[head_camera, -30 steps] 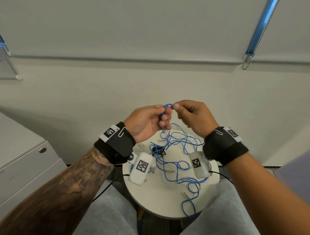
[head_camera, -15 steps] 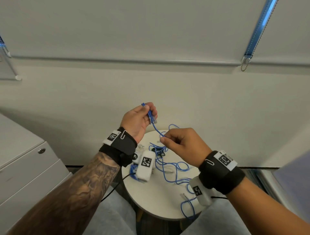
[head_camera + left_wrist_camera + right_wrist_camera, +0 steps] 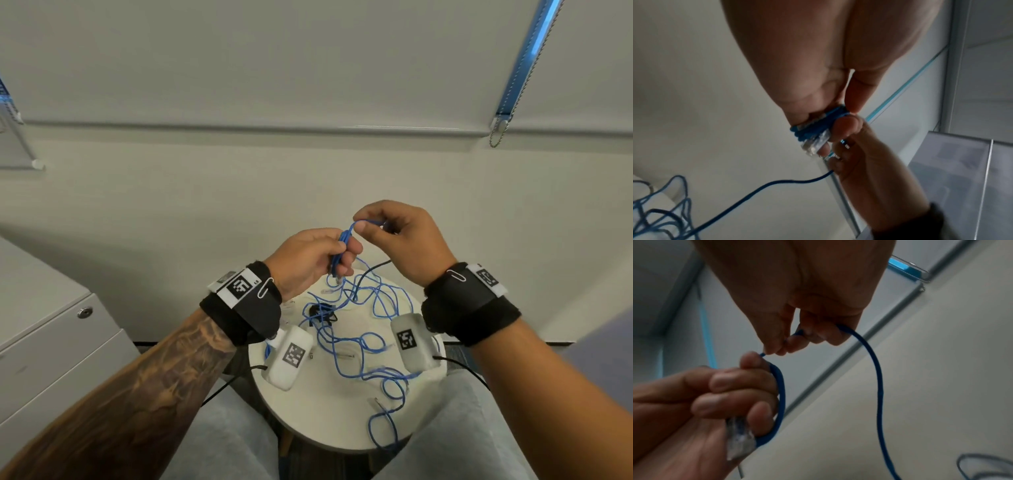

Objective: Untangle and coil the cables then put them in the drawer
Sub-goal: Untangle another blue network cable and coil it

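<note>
My left hand (image 3: 318,253) grips a small coil of thin blue cable (image 3: 339,255) above the round table, its clear plug (image 3: 815,144) sticking out below the fingers. Several loops (image 3: 816,128) are bunched between thumb and fingers. My right hand (image 3: 373,226) pinches the same blue cable (image 3: 875,369) just above the coil. From there the cable hangs down to a loose blue tangle (image 3: 352,339) on the white round table (image 3: 329,421). A thin black cable (image 3: 371,270) also rises out of the tangle.
A white drawer cabinet with a round lock (image 3: 84,312) stands at the left, its drawers closed. The wall lies close behind the table. My knees in grey trousers (image 3: 233,442) flank the table's near edge. A small black piece (image 3: 320,313) lies in the tangle.
My right hand, which had dropped lower along the cable, has come back up to the coil. My left hand has turned and moved right with the coil.
</note>
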`<state>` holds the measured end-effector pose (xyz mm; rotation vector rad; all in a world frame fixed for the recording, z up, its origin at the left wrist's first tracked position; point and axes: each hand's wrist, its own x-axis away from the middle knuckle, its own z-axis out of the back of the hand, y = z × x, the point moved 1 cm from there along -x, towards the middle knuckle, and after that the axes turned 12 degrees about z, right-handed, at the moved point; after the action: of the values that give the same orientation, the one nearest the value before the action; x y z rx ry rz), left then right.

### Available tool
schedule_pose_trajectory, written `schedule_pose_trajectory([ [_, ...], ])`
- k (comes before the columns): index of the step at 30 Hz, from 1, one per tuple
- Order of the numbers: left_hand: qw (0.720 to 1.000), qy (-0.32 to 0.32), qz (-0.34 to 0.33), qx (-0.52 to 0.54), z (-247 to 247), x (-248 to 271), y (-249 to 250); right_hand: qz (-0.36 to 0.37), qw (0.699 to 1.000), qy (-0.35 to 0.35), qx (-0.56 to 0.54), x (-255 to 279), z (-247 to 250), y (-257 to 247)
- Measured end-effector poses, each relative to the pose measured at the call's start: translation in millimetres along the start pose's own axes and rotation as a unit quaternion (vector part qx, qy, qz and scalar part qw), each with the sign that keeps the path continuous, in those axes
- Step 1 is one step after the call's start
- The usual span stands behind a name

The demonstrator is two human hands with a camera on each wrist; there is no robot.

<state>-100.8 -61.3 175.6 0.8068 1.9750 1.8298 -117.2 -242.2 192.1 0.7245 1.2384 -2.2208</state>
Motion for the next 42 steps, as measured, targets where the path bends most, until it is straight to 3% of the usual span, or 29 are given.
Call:
schedule_pose_trajectory([
  [5, 0.979, -0.109, 0.025, 0.17, 4, 6, 7, -0.065, 0.989, 0.015, -0.13, 15, -21, 17],
  [8, 0.943, -0.1, 0.007, 0.316, 2, 6, 9, -0.091, 0.986, 0.008, -0.142, 25, -37, 21],
  [11, 0.926, -0.055, -0.027, 0.371, 5, 0, 10, -0.095, 0.987, -0.025, -0.125, 31, -50, 19],
  [18, 0.936, 0.09, -0.106, 0.323, 20, -21, 10, -0.158, 0.976, -0.105, -0.106, 49, -68, 24],
  [20, 0.937, 0.139, -0.11, 0.302, 33, -27, 9, -0.148, 0.979, -0.122, -0.066, 62, -69, 22],
  [24, 0.951, 0.223, -0.09, 0.195, 39, -27, -7, -0.119, 0.988, -0.091, -0.029, 63, -56, 10],
  [28, 0.959, 0.263, -0.08, 0.061, 39, -30, -21, -0.068, 0.993, -0.085, -0.037, 53, -46, -1],
  [31, 0.963, 0.233, -0.083, -0.106, 27, -27, -25, -0.046, 0.996, -0.052, -0.048, 38, -37, -6],
  [33, 0.971, 0.183, -0.062, -0.145, 18, -24, -27, -0.028, 0.998, -0.032, -0.041, 26, -28, -10],
  [37, 0.99, 0.115, -0.03, -0.074, 13, -24, -24, -0.032, 0.999, 0.006, 0.012, 4, -17, 5],
  [42, 0.999, 0.051, -0.018, -0.008, 8, -22, -11, -0.068, 0.997, 0.016, -0.019, -5, -18, 31],
])
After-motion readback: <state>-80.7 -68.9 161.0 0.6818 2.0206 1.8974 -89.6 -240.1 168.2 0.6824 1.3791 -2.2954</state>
